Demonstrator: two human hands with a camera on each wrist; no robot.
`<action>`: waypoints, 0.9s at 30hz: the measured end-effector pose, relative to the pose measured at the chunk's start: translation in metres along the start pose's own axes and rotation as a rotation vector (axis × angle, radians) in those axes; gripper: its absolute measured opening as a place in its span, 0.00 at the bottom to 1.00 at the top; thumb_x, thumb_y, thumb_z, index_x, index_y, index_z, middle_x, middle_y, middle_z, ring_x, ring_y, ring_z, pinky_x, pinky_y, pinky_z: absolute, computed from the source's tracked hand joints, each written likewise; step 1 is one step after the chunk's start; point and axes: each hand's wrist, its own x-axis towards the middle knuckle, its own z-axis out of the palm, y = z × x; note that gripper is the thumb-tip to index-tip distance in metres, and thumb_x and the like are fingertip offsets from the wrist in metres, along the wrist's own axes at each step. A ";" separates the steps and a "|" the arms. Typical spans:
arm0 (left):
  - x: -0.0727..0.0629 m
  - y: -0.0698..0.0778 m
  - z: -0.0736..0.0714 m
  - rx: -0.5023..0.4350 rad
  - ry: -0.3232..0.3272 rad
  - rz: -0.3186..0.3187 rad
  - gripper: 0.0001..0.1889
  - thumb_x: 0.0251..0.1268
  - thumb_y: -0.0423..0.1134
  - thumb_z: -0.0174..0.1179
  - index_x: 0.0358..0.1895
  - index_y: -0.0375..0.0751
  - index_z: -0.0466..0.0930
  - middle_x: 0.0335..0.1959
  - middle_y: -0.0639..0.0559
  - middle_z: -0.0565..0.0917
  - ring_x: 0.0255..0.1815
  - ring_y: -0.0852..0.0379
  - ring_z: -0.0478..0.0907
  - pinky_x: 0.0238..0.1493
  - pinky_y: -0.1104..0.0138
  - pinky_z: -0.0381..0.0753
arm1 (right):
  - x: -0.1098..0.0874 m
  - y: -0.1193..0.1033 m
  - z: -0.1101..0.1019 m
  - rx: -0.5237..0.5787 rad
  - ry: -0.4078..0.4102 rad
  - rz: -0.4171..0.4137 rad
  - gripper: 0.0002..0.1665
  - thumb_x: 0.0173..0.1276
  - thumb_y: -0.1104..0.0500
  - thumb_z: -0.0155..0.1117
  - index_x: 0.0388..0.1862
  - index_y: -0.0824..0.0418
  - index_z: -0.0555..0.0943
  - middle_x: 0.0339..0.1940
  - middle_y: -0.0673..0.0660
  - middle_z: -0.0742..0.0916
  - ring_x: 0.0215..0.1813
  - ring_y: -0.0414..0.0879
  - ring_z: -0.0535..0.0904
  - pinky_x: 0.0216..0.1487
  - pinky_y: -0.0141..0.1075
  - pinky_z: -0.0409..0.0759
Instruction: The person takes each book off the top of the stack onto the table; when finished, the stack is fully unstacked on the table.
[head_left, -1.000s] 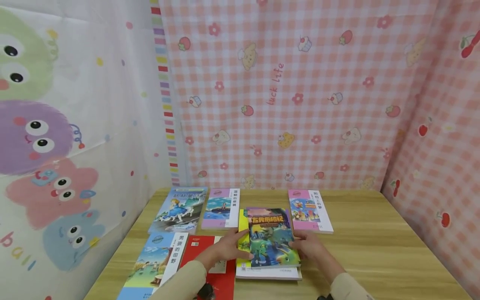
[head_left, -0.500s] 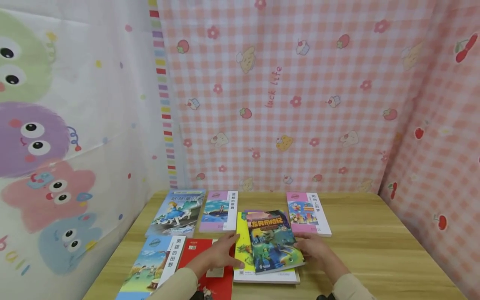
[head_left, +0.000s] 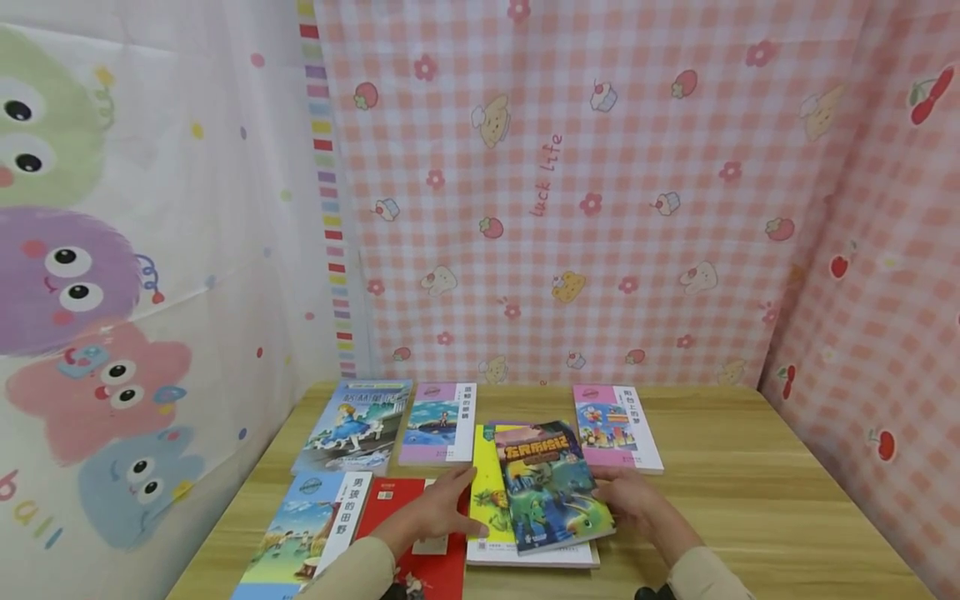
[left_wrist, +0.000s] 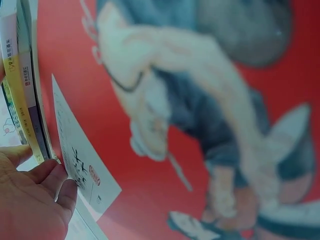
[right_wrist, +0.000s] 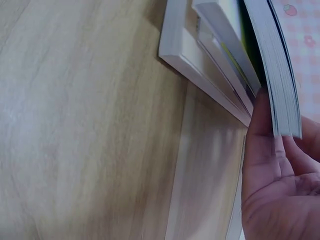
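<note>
In the head view a dinosaur-cover book [head_left: 555,492] lies askew on top of a small stack, its lower right corner jutting past the books beneath. My right hand [head_left: 633,500] pinches its right edge; the right wrist view shows a finger [right_wrist: 262,117] under the raised page block and the thumb on the other side. Below it a yellow-cover book [head_left: 487,479] shows along the left. My left hand [head_left: 435,508] rests against the stack's left side, fingers fairly straight and touching the spines [left_wrist: 27,85], above a red book [head_left: 442,571].
Several more books lie flat on the wooden table [head_left: 750,500]: a blue-girl cover [head_left: 356,425], two pink-cover books [head_left: 438,421] [head_left: 611,425], and a light-blue book [head_left: 303,529] at front left. Patterned curtains [head_left: 600,208] enclose the back and sides.
The top dinosaur book has turned and slid to the right and towards me, baring more of the yellow cover. My right hand moved with it; the left drew slightly away from the top book.
</note>
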 end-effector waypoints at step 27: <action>-0.001 -0.002 -0.001 0.001 0.004 -0.025 0.54 0.47 0.55 0.77 0.78 0.47 0.57 0.75 0.45 0.60 0.73 0.41 0.57 0.68 0.42 0.63 | -0.002 0.012 -0.185 0.112 0.126 -0.079 0.39 0.78 0.63 0.47 0.77 0.73 0.41 0.35 0.41 0.82 0.35 0.39 0.80 0.38 0.35 0.82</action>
